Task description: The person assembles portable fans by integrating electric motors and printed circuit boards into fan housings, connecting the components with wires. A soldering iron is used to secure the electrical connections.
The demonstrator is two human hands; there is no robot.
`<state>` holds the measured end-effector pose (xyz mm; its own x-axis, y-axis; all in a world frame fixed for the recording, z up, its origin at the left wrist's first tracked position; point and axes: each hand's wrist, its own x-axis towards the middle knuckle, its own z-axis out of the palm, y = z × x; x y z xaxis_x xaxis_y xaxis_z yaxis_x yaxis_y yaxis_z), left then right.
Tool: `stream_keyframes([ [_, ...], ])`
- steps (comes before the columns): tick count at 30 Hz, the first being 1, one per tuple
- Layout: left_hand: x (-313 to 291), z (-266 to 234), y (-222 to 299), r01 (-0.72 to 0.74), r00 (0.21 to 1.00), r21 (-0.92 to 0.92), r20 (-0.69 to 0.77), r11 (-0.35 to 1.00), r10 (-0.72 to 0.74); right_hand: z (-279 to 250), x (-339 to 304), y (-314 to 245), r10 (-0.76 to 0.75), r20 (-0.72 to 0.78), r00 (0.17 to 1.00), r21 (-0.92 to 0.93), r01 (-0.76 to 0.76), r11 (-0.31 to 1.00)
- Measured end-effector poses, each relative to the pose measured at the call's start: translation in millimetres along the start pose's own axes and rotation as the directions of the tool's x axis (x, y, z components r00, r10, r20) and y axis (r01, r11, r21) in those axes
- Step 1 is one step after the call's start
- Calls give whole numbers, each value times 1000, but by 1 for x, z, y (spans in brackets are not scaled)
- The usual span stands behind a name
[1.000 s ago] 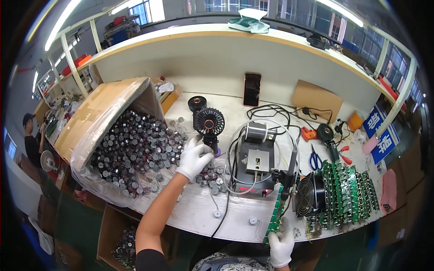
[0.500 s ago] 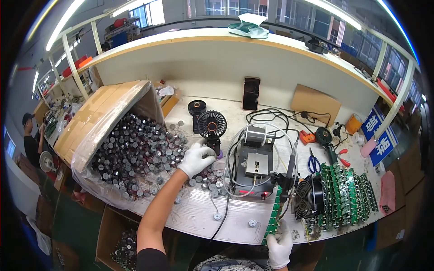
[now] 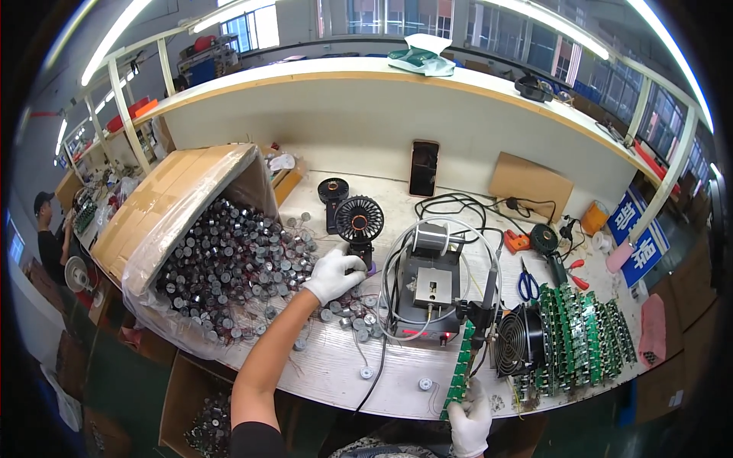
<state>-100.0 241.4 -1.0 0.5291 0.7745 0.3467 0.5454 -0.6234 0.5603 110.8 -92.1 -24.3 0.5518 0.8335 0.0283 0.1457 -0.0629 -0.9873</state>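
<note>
My left hand (image 3: pixel 334 276), in a white glove, is closed at the lower end of a black handheld fan (image 3: pixel 360 220), which stands upright. The curled fingers partly hide the handle, near a purple piece at its foot. At the front edge of the bench, my gloved right hand (image 3: pixel 469 422) grips the near end of a narrow green circuit board strip (image 3: pixel 460 366). The strip slants up to a black clamp beside the soldering machine (image 3: pixel 433 286). Small round motors (image 3: pixel 229 263) with thin wires lie heaped left of my left hand; one loose motor (image 3: pixel 425 384) lies near the strip.
A tipped cardboard box (image 3: pixel 164 202) spills the motors. Right of the strip stand a black blower fan (image 3: pixel 515 341) and rows of green circuit boards (image 3: pixel 584 336). Blue scissors (image 3: pixel 527 282), a phone (image 3: pixel 424 168) and black cables lie farther back. A person (image 3: pixel 50 237) works at far left.
The whole view has shifted slightly, with the bench appearing a little lower at the back. Both hands keep their places, the right one still on the strip.
</note>
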Motion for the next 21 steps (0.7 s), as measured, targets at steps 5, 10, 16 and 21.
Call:
stream_keyframes([
  [5,-1,-3,-3,-9,1000,-3,1,1000,9,0,-1,-1,16,-5,1000,-15,-16,1000],
  [10,-4,-5,-1,-5,1000,13,-3,1000,5,-1,0,-4,51,25,998,-35,-50,998],
  [16,-6,0,0,-18,998,32,-67,999,20,-2,-1,3,64,29,998,3,-64,998],
  [21,-9,1,5,5,995,59,-101,998,1,-1,0,-3,84,30,996,9,-85,996],
])
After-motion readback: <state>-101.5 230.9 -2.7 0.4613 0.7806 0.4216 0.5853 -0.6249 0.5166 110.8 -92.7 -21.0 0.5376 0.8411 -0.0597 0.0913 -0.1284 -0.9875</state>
